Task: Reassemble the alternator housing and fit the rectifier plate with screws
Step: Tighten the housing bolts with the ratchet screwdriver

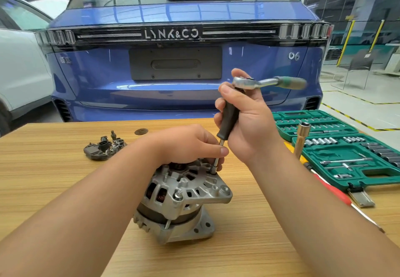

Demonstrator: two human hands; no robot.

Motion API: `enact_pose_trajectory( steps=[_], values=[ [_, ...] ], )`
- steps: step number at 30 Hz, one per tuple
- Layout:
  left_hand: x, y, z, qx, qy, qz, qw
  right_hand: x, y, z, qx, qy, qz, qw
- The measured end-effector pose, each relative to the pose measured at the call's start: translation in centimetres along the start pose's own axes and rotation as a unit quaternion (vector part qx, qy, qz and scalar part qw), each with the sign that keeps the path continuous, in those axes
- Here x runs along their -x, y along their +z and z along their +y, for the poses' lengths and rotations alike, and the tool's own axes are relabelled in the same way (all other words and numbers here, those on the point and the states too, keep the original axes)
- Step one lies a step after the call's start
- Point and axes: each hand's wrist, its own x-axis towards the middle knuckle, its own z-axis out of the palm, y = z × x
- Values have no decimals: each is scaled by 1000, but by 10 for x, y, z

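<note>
Hands driving a fastener into the alternator (pixel 184 198) standing on the wooden table (pixel 54 179).

The right hand (pixel 244 120) is gripping the driver handle (pixel 228 118) under the ratchet (pixel 268 81); the left hand (pixel 190 144) is pinching the shaft, its fingers hiding the socket tip. The rectifier plate (pixel 104 146) is lying apart, behind-left. The blue car (pixel 177 60) is showing "LYNK&CO" and "06".

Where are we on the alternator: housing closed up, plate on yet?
Done, by the look of it: the alternator stands on the table with its housing halves together. In hand: the right hand grips a black-handled driver topped by a ratchet, its tip at a housing bolt, while the left hand steadies the shaft. Left: the rectifier plate lies apart, not fitted.
</note>
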Motion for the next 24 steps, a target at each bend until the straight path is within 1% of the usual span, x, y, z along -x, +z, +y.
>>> enact_pose_trajectory(
  steps=[2, 4, 6, 8, 9, 11, 14, 17, 19, 20, 22, 24],
  values=[
    [1, 0, 0, 2, -1, 2, 1000, 2, 2, 5, 56, -83, -9, 995],
    [1, 0, 1, -1, -4, 2, 1000, 2, 2, 8, 125, -168, -13, 978],
    [1, 0, 2, -4, -4, 1, 1000, 1, 0, 9, 156, -197, -19, 968],
    [1, 0, 2, 1, -5, 1, 1000, 0, -2, 9, 142, -179, -26, 973],
    [1, 0, 2, 3, -5, 2, 1000, 0, -4, 8, 114, -158, -36, 980],
    [1, 0, 1, 4, -9, 6, 1000, -1, -9, 5, 37, -106, -81, 990],
    [1, 1, 0, 6, -14, 8, 1000, -2, -14, 0, -53, -42, -144, 987],
    [1, 1, 0, 10, -19, 7, 1000, -3, -14, -3, -70, -7, -152, 986],
    [1, 0, 0, 14, -19, 5, 1000, -2, -12, -6, -53, 10, -132, 990],
    [2, 0, 1, 15, -16, 3, 1000, -2, -8, -7, -35, 15, -107, 994],
    [2, 0, 2, 13, -11, 0, 1000, -1, -2, -9, 39, -8, -20, 999],
    [2, 0, 3, 6, -7, -3, 1000, -3, 1, -11, 99, -17, 70, 993]
  ],
)
